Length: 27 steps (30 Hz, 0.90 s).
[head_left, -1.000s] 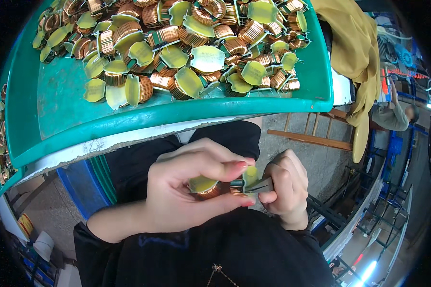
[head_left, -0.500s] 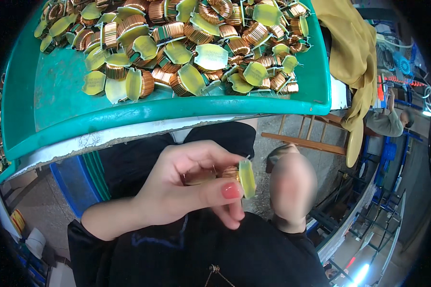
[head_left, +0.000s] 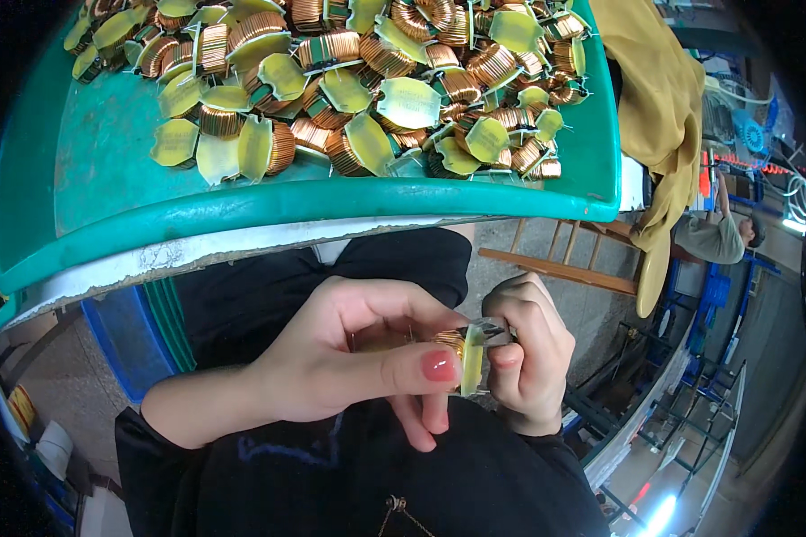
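Note:
My left hand [head_left: 331, 349] is closed round a copper-wound toroidal coil [head_left: 449, 340], its thumb and fingers pinching it. The yellow-green base plate [head_left: 472, 362] of this coil stands nearly upright, facing right. More thin wire ends show inside the curled fingers, but what they belong to is mostly hidden. Closed on a small pair of wire cutters, my right hand [head_left: 533, 349] is just right of the plate. Only the metal jaws of the wire cutters [head_left: 493, 332] show; they are at the plate's upper edge, and the handles are hidden in the fist.
Beyond my hands, a green plastic tray [head_left: 313, 199] holds a heap of similar coils [head_left: 358, 89]. Mustard cloth [head_left: 654, 107] hangs beside it. A wooden stool [head_left: 564, 268] stands at right, a blue crate [head_left: 130, 345] below at left. Farther right is another person [head_left: 712, 240].
My right hand, blurred and apart before, has moved in so that the cutter jaws are at the plate's upper edge. The left hand keeps hold of the coil, slightly lower.

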Motion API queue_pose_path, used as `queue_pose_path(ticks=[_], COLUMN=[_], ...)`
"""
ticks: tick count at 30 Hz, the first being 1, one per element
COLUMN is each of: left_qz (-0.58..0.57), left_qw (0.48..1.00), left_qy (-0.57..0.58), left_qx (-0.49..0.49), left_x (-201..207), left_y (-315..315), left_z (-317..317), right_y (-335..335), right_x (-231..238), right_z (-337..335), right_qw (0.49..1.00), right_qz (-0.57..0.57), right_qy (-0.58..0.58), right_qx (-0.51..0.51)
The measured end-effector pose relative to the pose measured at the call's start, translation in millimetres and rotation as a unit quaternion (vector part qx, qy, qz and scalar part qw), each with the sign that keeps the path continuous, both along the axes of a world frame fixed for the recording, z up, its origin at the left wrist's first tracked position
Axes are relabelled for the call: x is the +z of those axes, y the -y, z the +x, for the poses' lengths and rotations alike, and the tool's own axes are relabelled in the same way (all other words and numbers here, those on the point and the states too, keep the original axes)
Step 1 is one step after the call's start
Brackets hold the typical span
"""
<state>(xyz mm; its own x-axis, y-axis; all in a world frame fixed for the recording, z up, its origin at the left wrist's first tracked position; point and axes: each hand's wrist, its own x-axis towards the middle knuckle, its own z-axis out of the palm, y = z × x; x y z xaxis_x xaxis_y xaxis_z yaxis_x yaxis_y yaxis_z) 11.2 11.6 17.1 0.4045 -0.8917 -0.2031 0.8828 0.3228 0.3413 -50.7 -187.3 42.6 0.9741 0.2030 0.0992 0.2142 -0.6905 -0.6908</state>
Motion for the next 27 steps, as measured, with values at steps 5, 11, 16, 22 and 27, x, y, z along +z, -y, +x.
queue_pose_path(ticks=[5, 11, 16, 22, 27], left_qz=[-0.017, -0.024, 0.027, 0.046, 0.067], left_qw=[1.0, 1.0, 0.998, 0.975, 0.925], left_qy=[-0.012, 0.008, -0.057, 0.12, 0.294], left_qx=[0.0, -0.006, -0.012, 0.179, 0.23], left_x=[-1.3, -1.3, 2.1, -4.5, -14.9], left_y=[0.0, 0.4, 2.8, 10.3, 11.9], left_z=[0.1, 2.2, 3.3, -9.9, -16.9], right_y=[-0.2, 0.7, 1.5, 0.8, -2.4], right_x=[0.1, 0.9, 0.8, -5.0, -11.9], right_z=[-0.6, -0.6, 0.1, 2.2, 0.9], right_qw=[1.0, 0.999, 0.998, 0.996, 0.984], right_qz=[-0.02, -0.048, -0.069, -0.085, -0.143], right_qy=[-0.002, -0.001, 0.0, 0.023, 0.101], right_qx=[0.002, -0.006, -0.013, -0.019, -0.029])
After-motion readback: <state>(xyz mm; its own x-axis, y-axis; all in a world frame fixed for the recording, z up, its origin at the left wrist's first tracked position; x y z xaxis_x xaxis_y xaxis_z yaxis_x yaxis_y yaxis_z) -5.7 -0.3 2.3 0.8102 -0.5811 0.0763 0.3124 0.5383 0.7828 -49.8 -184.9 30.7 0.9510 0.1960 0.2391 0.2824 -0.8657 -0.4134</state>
